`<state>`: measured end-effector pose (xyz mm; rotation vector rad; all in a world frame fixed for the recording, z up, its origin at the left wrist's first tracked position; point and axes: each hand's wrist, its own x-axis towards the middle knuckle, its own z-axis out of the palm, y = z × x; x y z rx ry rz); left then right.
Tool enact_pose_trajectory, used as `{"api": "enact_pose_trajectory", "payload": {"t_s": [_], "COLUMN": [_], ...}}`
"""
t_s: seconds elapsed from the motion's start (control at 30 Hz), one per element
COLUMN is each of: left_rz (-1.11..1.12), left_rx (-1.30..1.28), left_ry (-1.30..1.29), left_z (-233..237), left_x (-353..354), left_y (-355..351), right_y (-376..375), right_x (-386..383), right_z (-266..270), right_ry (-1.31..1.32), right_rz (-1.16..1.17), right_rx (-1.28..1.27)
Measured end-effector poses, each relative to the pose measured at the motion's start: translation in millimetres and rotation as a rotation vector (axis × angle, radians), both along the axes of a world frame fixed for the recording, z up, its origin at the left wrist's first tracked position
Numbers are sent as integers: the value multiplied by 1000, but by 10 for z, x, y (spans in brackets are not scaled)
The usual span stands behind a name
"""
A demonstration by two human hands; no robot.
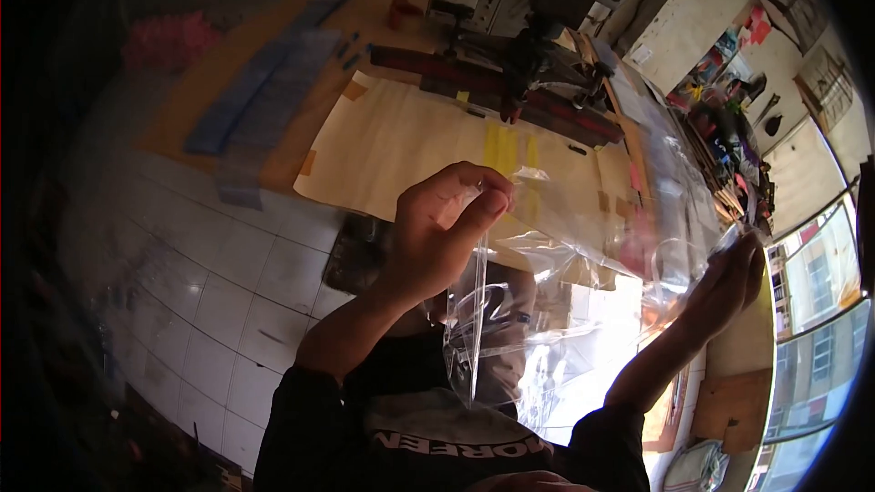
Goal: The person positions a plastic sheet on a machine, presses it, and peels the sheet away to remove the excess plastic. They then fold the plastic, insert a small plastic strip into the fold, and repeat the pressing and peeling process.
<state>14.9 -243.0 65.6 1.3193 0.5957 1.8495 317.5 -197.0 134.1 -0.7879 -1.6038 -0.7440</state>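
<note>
A clear plastic sheet (565,260), glossy and creased, hangs stretched between my two hands in front of my body. My left hand (437,232) is closed, thumb and fingertips pinching the sheet's left edge; a narrow fold drops below it. At the right, my right hand (726,282) is closed round the other end of the sheet, its fingers partly hidden. Through the plastic, a worktable covered with pale paper (392,150) shows behind my hands. Yellow tape strips (499,148) run across that paper.
A machine (547,46) with a long dark red bar (437,68) stands on the table. Blue strips (264,96) and a pink bundle (170,39) lie toward the left. Tools and clutter (729,137) line the right wall. White floor tiles (219,310) lie below left.
</note>
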Motion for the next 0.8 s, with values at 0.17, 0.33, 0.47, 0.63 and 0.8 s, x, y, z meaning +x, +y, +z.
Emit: {"api": "enact_pose_trajectory", "payload": {"t_s": [0.17, 0.33, 0.47, 0.63, 0.8], "left_rz": [59, 111, 120, 129, 227], "left_rx": [33, 60, 64, 54, 55], "left_ry": [14, 20, 64, 98, 100], "left_z": [3, 3, -22, -56, -63], "left_x": [41, 74, 52, 60, 81], "left_y": [16, 25, 47, 72, 91], "right_y": [57, 62, 104, 98, 137], "right_x": [112, 67, 102, 71, 219], "right_z": [-88, -124, -171, -183, -231], "right_ry": [190, 733, 792, 817, 851], "right_rz": [136, 381, 430, 434, 664], "right_rx": [-146, -377, -393, -392, -518]}}
